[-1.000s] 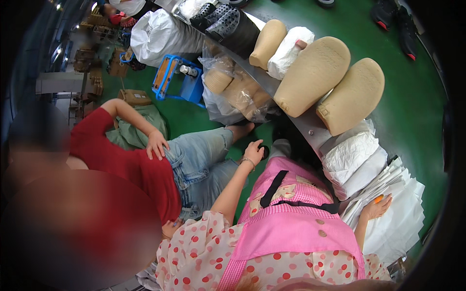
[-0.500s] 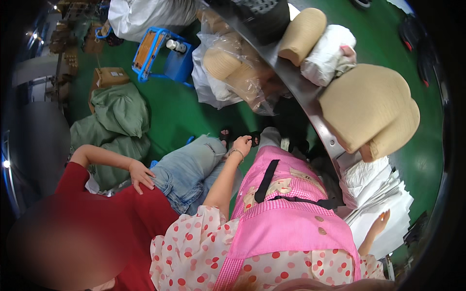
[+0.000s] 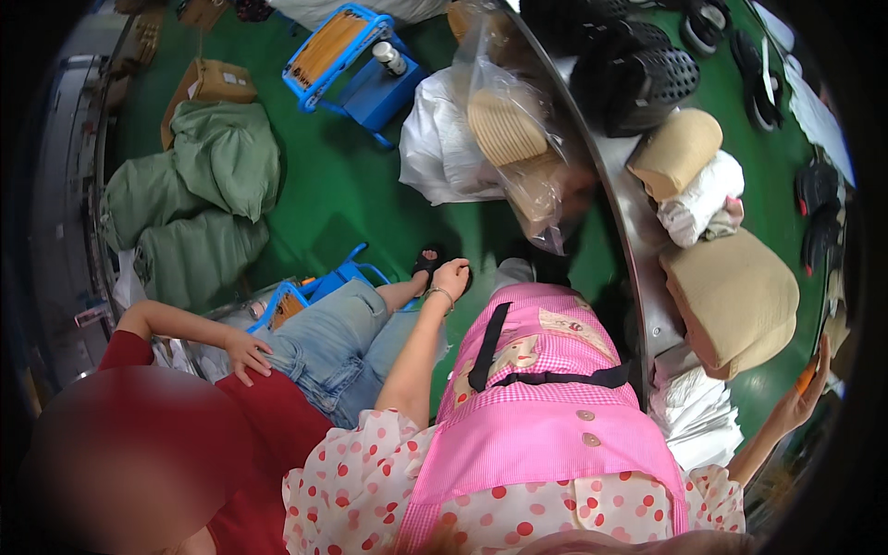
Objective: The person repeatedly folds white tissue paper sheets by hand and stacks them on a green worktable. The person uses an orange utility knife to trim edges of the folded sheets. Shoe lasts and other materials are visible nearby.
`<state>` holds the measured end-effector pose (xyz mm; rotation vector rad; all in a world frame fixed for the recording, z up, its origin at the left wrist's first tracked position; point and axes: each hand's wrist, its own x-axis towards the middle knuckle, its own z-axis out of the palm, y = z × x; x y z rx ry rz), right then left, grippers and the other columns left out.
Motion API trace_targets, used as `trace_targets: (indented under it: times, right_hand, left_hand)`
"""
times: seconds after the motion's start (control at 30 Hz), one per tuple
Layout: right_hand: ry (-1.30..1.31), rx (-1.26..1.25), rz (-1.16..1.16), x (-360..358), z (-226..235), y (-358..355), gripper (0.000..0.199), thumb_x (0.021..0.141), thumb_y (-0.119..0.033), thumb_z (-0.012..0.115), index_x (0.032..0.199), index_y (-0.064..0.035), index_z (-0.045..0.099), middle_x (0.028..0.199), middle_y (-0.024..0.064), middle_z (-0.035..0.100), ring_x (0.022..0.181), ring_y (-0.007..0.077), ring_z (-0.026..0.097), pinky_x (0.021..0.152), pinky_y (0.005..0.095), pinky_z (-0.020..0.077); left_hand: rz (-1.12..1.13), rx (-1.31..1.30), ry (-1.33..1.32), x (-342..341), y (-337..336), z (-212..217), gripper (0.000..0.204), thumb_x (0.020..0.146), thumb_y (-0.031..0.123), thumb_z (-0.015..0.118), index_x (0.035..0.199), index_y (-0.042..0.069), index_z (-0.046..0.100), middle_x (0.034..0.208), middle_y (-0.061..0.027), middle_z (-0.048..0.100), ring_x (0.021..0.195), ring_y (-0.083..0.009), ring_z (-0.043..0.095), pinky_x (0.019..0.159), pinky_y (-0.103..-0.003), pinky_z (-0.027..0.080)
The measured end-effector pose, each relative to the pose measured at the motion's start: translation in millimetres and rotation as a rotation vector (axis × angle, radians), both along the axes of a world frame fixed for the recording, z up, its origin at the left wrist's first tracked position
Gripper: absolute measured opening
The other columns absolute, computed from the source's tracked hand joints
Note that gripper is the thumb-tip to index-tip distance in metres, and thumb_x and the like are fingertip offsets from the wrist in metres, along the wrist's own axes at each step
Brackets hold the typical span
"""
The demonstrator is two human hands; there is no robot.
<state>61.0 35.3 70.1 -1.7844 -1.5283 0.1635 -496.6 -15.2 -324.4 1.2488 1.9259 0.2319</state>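
Observation:
My left hand [image 3: 450, 277], with a bracelet at the wrist, hangs in front of my pink apron [image 3: 546, 453], beside the other person's legs. Its fingers are curled together; whatever may be inside them is hidden. Out at the far right, past the metal table's edge, my right hand [image 3: 794, 404] is raised with its fingers pointing up. A small orange object [image 3: 807, 375] lies against those fingers; its kind is too small to tell. Nearest to that hand is a stack of beige curved pieces [image 3: 731, 301] on the metal table [image 3: 634, 217].
A person in a red top [image 3: 287, 398] stands close on my left, hand on hip. White sheets [image 3: 694, 416] are piled at the table's near end. Black perforated shoes [image 3: 647, 79] sit farther along. Green sacks [image 3: 222, 166], a blue-framed stool [image 3: 342, 55] and a clear bag [image 3: 509, 120] lie beyond.
The view has shifted, so the table and stacks sit farther right and lower. My right hand has moved outward and up from the white sheets. My left hand keeps its pose.

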Motion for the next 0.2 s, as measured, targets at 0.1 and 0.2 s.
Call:
trace_targets:
  times: [0.1,0.2]
  right_hand:
    - [-0.293,-0.018,0.221,-2.9,10.5,48.0,0.041,0.092,-0.007,0.044,0.132,0.0031,0.046,0.136,0.0141,0.049,0.127,0.0259,0.045,0.106,0.0354,0.0341]
    - [-0.583,-0.028,0.406,-15.0,15.7,91.5,0.040,0.093,-0.010,0.044,0.130,0.0033,0.048,0.133,0.0164,0.050,0.126,0.0298,0.045,0.106,0.0387,0.0342]
  left_hand:
    - [0.179,-0.059,-0.070,-10.2,-22.7,-10.1,0.023,0.087,0.020,0.058,0.105,0.009,0.067,0.095,-0.0122,0.069,0.092,-0.0253,0.066,0.079,-0.036,0.053]
    - [0.107,0.098,0.121,-31.1,-24.4,17.6,0.017,0.085,0.011,0.059,0.098,0.006,0.068,0.079,-0.0113,0.067,0.081,-0.0252,0.066,0.072,-0.039,0.053]
